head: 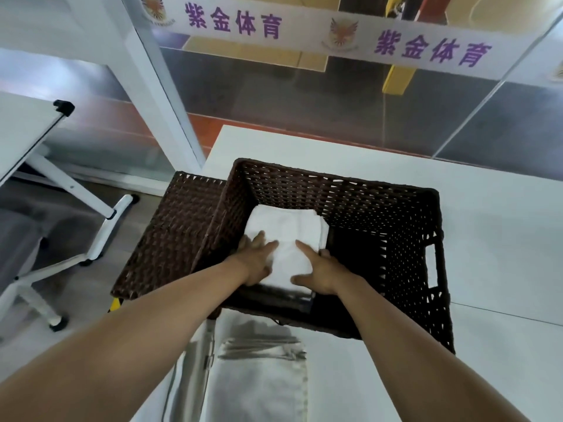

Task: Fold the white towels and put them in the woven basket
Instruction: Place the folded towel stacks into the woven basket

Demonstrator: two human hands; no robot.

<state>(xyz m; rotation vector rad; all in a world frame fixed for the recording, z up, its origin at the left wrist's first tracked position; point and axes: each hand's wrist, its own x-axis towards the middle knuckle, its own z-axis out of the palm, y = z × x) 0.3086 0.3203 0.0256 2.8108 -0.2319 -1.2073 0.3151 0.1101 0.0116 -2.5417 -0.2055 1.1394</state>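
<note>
One woven basket (396,226) sits on the surface (502,239). Its one lid (170,239) hangs open. Two hands, left hand (256,257) and right hand (320,269). One folded towel stack (286,229) inside, another towel (259,376) outside.

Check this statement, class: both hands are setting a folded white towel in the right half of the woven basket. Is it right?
Not quite. The head view shows both hands, left and right, setting the folded white towel in the left half of the woven basket, not the right.

White banner (335,35) at twelve o'clock — purple characters 紫金体育 printed twice, each beside a winged crest logo (343,33) — its small lettering unreadable.
</note>
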